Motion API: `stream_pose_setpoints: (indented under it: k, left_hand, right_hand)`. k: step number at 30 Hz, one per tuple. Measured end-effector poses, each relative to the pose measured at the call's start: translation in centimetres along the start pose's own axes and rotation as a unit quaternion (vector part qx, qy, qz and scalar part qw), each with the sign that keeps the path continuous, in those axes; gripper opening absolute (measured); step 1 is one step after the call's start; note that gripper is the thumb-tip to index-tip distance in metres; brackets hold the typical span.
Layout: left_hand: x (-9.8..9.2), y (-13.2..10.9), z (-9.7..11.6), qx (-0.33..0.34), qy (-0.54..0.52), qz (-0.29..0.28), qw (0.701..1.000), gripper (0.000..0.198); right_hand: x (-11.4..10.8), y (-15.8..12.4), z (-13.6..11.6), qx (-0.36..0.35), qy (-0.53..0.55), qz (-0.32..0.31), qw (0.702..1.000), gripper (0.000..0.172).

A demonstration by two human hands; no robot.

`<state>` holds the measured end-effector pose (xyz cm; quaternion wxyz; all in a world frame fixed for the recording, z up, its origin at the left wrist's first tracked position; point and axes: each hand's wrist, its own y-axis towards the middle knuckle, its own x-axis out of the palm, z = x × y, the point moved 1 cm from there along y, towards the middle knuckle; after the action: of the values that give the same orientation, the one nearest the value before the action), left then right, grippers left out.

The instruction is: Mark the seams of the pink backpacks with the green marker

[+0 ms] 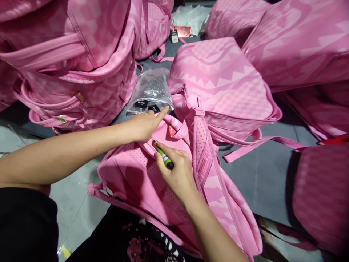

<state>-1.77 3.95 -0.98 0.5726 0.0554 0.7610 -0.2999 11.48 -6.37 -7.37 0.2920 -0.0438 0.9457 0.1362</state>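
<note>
A pink backpack point(174, 203) lies across my lap, its padded back panel and straps facing up. My left hand point(145, 125) is at its top edge, index finger stretched out, the other fingers bent against the fabric; their tips are hidden. In my right hand point(177, 167) is a slim green-and-black pen-like tool point(163, 155). Its dark tip points at the panel just below my left hand. A red tag point(171, 131) shows by the top loop. Just beyond my left hand sits a clear plastic bag point(152, 91) with small black tags inside.
Several pink patterned backpacks surround the work: a large upright one point(95, 80) at left, one lying point(218, 76) just beyond, others at right. They rest on a dark grey surface point(245, 178). Crumpled clear plastic point(191, 17) lies at the back. A loose strap point(261, 147) crosses the surface.
</note>
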Motion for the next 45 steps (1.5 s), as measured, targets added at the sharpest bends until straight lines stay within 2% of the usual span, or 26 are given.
stream_pose_setpoints:
  k: [4,7,11,19,23,25,27,28,31,34,37,41,45]
  left_hand:
    - [0.0,0.1,-0.1,0.002,-0.004,0.003,1.0,0.1]
    - [0.1,0.1,-0.1,0.0,-0.002,0.004,1.0,0.101]
    - [0.3,0.2,-0.2,0.002,-0.001,0.007,1.0,0.1]
    - [0.6,-0.1,0.1,0.005,-0.008,0.03,1.0,0.1]
    - [0.6,0.2,-1.3,0.024,-0.062,0.033,0.997,0.101]
    - [1.0,1.0,-3.1,0.045,-0.174,0.038,0.983,0.083]
    - [1.9,2.5,-5.3,0.01,-0.289,0.041,0.956,0.055]
    - [2.5,3.4,-6.2,-0.024,-0.323,0.043,0.945,0.05]
    - [4.4,6.7,-7.8,-0.119,-0.307,0.087,0.94,0.044]
    - [5.9,10.1,-7.8,-0.18,-0.272,0.143,0.934,0.046]
    - [6.8,12.2,-7.5,-0.214,-0.265,0.139,0.93,0.043]
    - [7.6,12.6,-7.1,-0.2,-0.267,0.116,0.936,0.039]
    - [6.8,10.7,-7.2,-0.144,-0.304,0.122,0.934,0.029]
  right_hand:
    - [-0.1,0.2,0.1,0.003,0.016,-0.034,0.999,0.033]
    - [-0.1,0.4,0.1,-0.001,0.017,-0.021,1.0,0.033]
    - [-0.3,0.5,-0.1,0.003,0.0,-0.046,0.999,0.033]
    - [-0.1,0.7,-0.4,-0.005,-0.018,-0.044,0.999,0.034]
    - [-0.4,0.5,0.2,-0.005,0.024,-0.05,0.998,0.032]
    - [-0.8,0.3,0.5,0.006,0.011,-0.045,0.999,0.033]
    - [-1.1,0.0,0.5,0.01,0.0,-0.025,1.0,0.033]
    - [-1.2,-0.1,0.4,0.009,0.006,-0.019,1.0,0.033]
    - [-1.1,-0.3,0.2,0.01,0.034,-0.013,0.999,0.033]
    - [-0.9,-0.5,0.5,0.025,0.037,0.025,0.999,0.033]
    - [-0.9,-0.9,0.9,0.037,0.046,0.055,0.997,0.033]
    - [-0.8,-0.9,1.0,0.045,0.072,0.051,0.995,0.033]
    - [-1.4,-0.6,0.9,0.06,0.1,0.038,0.992,0.031]
